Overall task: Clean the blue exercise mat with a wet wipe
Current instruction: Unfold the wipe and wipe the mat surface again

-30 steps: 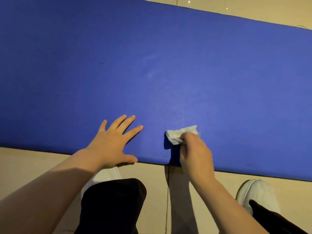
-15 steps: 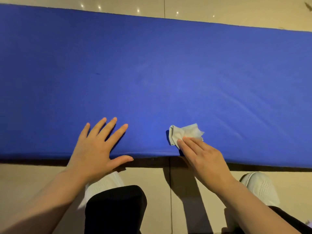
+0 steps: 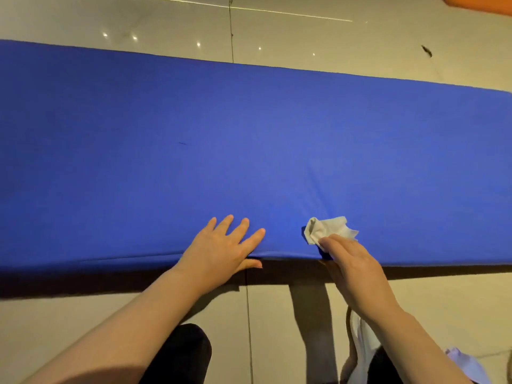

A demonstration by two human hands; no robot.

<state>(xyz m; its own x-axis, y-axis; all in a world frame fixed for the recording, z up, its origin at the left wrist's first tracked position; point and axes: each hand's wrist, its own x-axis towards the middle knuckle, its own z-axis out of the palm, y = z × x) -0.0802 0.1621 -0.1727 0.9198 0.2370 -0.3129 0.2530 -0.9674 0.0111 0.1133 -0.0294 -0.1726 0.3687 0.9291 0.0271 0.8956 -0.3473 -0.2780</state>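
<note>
The blue exercise mat (image 3: 249, 134) lies across the tiled floor, filling the middle of the head view. A crumpled white wet wipe (image 3: 327, 227) sits on the mat close to its near edge. My right hand (image 3: 354, 267) reaches over that edge and presses its fairly straight fingers on the wipe's near side. To the left of the wipe, my left hand (image 3: 221, 250) rests flat on the mat with fingers spread and the thumb hanging over the edge. It holds nothing.
Glossy beige floor tiles (image 3: 304, 31) surround the mat. An orange object (image 3: 482, 2) shows at the top right corner, and a small dark mark (image 3: 426, 50) lies on the floor beyond the mat. My black-trousered knee (image 3: 180, 353) and white shoe (image 3: 363, 345) are below.
The view has pulled back, so the mat's far edge and more floor show. My left hand slid back to the near edge. My right hand stays on the wipe, fingers now flatter.
</note>
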